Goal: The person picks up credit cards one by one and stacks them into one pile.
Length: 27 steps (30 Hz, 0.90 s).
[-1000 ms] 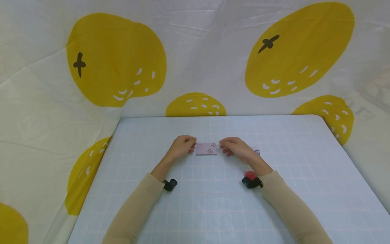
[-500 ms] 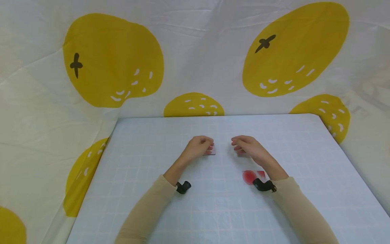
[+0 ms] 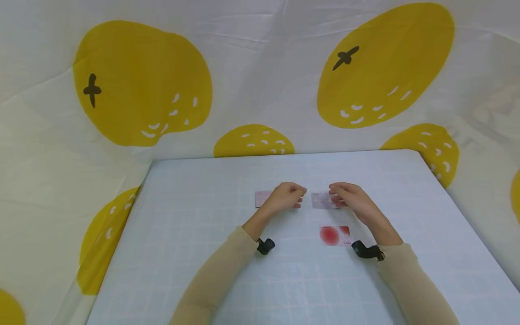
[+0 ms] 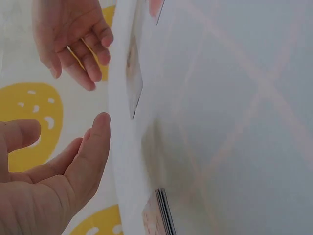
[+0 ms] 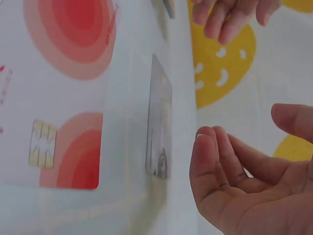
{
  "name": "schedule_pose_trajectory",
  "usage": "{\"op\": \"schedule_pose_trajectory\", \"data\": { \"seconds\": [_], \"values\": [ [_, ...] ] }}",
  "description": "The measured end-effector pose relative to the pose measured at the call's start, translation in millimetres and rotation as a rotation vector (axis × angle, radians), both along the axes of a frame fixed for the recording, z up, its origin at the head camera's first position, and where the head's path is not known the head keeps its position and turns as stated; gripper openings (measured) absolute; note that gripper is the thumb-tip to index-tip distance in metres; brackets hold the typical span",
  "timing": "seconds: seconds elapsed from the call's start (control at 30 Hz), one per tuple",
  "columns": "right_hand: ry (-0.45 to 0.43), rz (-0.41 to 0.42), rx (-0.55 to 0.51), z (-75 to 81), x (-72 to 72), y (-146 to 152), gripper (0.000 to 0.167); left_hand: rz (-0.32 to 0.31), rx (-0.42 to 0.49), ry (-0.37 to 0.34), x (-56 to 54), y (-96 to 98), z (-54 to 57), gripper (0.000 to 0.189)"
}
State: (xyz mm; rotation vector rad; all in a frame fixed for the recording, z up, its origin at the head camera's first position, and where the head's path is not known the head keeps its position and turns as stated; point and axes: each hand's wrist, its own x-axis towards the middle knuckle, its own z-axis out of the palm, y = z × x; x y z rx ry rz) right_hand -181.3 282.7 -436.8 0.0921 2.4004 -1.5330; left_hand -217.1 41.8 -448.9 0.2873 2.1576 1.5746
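Note:
My left hand (image 3: 286,197) hovers over the table just right of a stack of pink cards (image 3: 261,198), and its wrist partly hides the stack. Several dark card edges show on the stack (image 4: 166,213) in the left wrist view. My right hand (image 3: 352,198) is above the right end of a pale grey card (image 3: 321,201), hiding part of it. Its fingers are loosely bent and hold nothing; there is air between hand and card in the right wrist view. A white card with red circles and a gold chip (image 3: 335,236) lies nearer, left of the right wrist.
All the cards lie on a pale gridded tablecloth (image 3: 203,253). A white curtain with yellow fruit prints (image 3: 260,81) rises behind the table's far edge. A small black camera (image 3: 266,246) is strapped at the left wrist, another black camera (image 3: 365,250) at the right.
Both hands have moved right. The left hand has passed across the pink stack, uncovering its left end. The right hand has shifted off the grey card's left part, and the red-circled card is fully exposed.

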Motion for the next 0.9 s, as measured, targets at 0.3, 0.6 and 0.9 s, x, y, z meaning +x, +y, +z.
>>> {"op": "schedule_pose_trajectory", "data": {
  "seconds": [0.3,0.6,0.9],
  "values": [
    [-0.001,-0.075,0.097,-11.4,2.8,25.7,0.059,-0.024,-0.074,-0.034,-4.9,24.7,-11.0,0.041],
    [-0.049,-0.076,0.088,-18.3,-0.2,31.1,0.056,-0.037,-0.075,-0.062,-6.6,36.3,-17.7,0.042],
    [-0.069,-0.087,0.059,-20.8,-1.7,30.1,0.056,-0.031,-0.025,-0.176,-6.4,41.0,-16.5,0.051]
  ]
}}
